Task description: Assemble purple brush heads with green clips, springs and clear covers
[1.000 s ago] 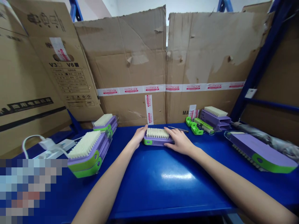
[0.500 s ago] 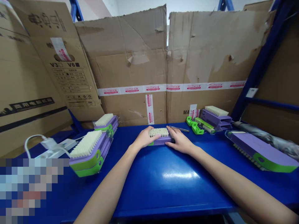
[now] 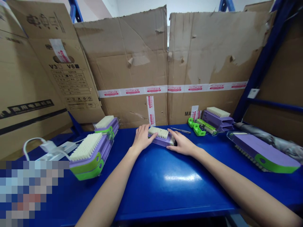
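Observation:
A purple brush (image 3: 160, 141) with cream bristles facing up lies on the blue table (image 3: 170, 195) in the middle. My left hand (image 3: 143, 137) grips its left end, the thumb against the bristle edge. Around its right end are the fingers of my right hand (image 3: 179, 142), thumb in front. Just behind my right hand lies a thin metal screwdriver-like tool (image 3: 181, 130).
Purple-and-green brushes (image 3: 87, 157) are stacked at the left beside a white power strip (image 3: 55, 152). Back right hold green parts (image 3: 199, 128) and stacked purple pieces (image 3: 216, 118). A brush lies bristles down (image 3: 265, 151) at the right. Cardboard (image 3: 132, 72) walls the back.
The brush has turned slightly, its left end farther back and its right end nearer. My left hand has shifted back and a little left with it.

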Demonstrator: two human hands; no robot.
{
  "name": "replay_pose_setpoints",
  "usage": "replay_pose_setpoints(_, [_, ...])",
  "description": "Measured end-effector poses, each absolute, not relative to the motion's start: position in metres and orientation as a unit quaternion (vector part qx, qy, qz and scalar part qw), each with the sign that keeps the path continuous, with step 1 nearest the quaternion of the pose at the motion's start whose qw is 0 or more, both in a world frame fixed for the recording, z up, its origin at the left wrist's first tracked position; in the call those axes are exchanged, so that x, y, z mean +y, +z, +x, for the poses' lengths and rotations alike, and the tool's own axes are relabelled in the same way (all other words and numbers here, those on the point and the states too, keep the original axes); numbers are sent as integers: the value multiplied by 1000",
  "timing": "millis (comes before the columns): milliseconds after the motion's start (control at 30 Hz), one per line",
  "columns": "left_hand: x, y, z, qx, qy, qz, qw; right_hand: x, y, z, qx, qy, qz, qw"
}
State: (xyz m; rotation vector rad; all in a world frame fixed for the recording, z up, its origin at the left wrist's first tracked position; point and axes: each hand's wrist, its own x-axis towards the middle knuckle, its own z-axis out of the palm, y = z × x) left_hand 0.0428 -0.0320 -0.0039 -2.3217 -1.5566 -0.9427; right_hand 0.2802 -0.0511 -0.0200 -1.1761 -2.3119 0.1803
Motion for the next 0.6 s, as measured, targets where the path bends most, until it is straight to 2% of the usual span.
replay_pose_setpoints(233, [-45,1,55,-403,-268,-854,189,-51,-23,281,-873,45,-374,310])
replay_pose_setpoints(400, [-50,6,63,-339,-241,-876,244,-57,-18,275,-890,-52,-334,308])
replay_pose_setpoints(600, [-52,12,65,-351,-203,-883,236,-59,-12,271,-899,-134,-303,288])
